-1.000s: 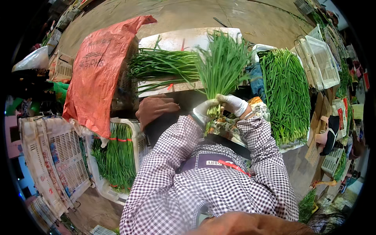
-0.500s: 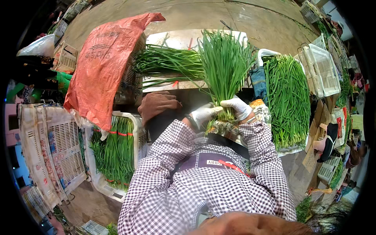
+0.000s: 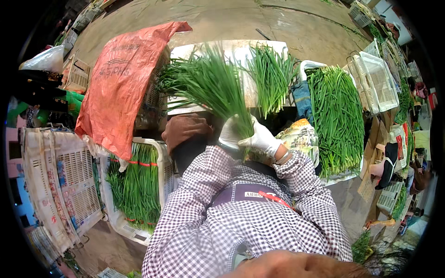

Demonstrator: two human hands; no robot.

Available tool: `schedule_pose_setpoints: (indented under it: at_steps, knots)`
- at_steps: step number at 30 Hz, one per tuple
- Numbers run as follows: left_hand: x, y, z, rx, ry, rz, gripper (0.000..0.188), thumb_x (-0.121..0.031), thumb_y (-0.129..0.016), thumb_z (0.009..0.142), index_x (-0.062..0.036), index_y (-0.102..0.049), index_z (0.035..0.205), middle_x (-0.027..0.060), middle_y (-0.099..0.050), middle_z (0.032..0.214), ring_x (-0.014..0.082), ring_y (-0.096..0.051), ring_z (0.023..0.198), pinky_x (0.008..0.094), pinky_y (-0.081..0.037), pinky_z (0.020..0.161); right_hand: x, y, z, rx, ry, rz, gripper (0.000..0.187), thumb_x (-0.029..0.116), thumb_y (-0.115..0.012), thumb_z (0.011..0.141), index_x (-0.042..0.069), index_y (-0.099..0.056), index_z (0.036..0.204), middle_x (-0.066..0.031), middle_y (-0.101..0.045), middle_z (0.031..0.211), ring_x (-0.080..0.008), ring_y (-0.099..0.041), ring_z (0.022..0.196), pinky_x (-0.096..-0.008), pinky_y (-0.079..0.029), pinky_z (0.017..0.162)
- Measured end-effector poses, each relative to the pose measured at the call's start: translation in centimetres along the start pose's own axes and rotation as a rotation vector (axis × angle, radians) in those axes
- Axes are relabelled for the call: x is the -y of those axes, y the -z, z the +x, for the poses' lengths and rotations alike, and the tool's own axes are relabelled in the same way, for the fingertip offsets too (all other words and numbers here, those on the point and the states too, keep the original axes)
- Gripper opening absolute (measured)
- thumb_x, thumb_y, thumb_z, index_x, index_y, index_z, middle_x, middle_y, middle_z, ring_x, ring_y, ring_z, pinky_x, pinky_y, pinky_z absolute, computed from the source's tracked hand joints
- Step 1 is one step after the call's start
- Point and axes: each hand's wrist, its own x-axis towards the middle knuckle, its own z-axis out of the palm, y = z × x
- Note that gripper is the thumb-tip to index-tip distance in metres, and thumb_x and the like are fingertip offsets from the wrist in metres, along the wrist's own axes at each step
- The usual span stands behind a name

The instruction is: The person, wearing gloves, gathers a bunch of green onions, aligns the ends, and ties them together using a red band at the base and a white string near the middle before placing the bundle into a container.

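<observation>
A bunch of long green garlic chives [image 3: 221,90] stands between my hands, its leaves fanned to the upper left and slightly blurred. My white-gloved left hand [image 3: 227,133] wraps the stems from the left. On the other side, my gloved right hand [image 3: 262,137] closes round the lower stems. A second, looser batch of chives [image 3: 272,76] lies on the right part of the white board [image 3: 238,47], leaves pointing away from me. More chives [image 3: 178,76] rest on the board's left, partly hidden behind the held bunch.
At the right stands a white crate heaped with chives [image 3: 337,118]. At lower left, another crate [image 3: 163,160] holds chives tied with red bands. A red woven sack [image 3: 123,85] drapes at the board's left. Stacked white crates [image 3: 76,171] stand farther left.
The held bunch has swung from upright to leaning left, and both hands have shifted left. The batch at the board's right now shows. The chives at its left are more covered.
</observation>
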Motion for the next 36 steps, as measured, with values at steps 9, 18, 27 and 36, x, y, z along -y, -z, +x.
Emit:
schedule_pose_setpoints:
  at_steps: [9,18,27,36]
  knots:
    - [-6.5,-4.7,-0.1,0.219,-0.414,0.422,0.058,-0.031,-0.065,0.087,-0.0028,-0.048,0.134,0.0125,-0.054,0.133,0.0255,-0.053,0.12,0.0431,-0.042,0.105,0.4,-0.7,7.0,0.021,0.181,-0.437,0.077,0.016,-0.07,0.073,0.006,-0.035,0.141,-0.0254,-0.066,0.09,-0.0408,-0.066,0.08,-0.0452,-0.053,0.07]
    - [-23.4,-15.3,-5.8,-0.213,-1.503,1.994,0.053,-0.014,-0.054,0.091,-0.0028,-0.041,0.14,0.0144,-0.048,0.141,0.0264,-0.047,0.129,0.0426,-0.039,0.108,-0.4,1.4,21.1,-0.233,0.441,-1.163,0.036,0.005,-0.052,0.086,0.005,-0.053,0.122,-0.0123,-0.064,0.078,-0.0286,-0.066,0.067,-0.0385,-0.053,0.057]
    - [-17.3,-12.7,6.1,-0.001,-0.563,2.795,0.089,-0.03,-0.085,0.06,-0.0037,-0.048,0.137,0.017,-0.043,0.146,0.032,-0.037,0.138,0.0488,-0.024,0.115,-5.0,1.4,25.0,-0.186,0.31,-1.202,0.012,0.01,-0.051,0.088,0.004,-0.057,0.098,-0.0135,-0.067,0.074,-0.0294,-0.068,0.067,-0.039,-0.054,0.057]
    - [-19.4,-4.5,16.6,-0.026,-0.221,3.083,0.098,-0.025,-0.083,0.063,-0.0106,-0.033,0.146,0.0146,-0.063,0.112,0.0292,-0.059,0.107,0.0467,-0.038,0.105,-6.3,2.6,24.8,-0.339,0.43,-0.957,0.036,0.025,-0.06,0.086,0.003,-0.061,0.114,-0.0199,-0.067,0.093,-0.0326,-0.066,0.087,-0.0406,-0.053,0.077]
